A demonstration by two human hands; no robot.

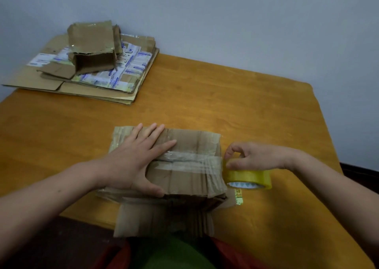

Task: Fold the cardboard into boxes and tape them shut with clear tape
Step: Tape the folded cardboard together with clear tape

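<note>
box (194,141) on wood tbl (205,104), grey wall (225,18)

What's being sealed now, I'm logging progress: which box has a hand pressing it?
The near box, under the flat left hand; the far box sits untouched on the flattened cardboard stack.

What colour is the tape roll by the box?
Translucent yellow tape roll, seen in the head view.

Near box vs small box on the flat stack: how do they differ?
Flaps: near box closed, clear tape along the seam; small box open at one end. Support: near box on the table; small box on the flat cardboard stack. Contact: left hand presses the near box; nothing touches the small box. Both brown cardboard.
</note>
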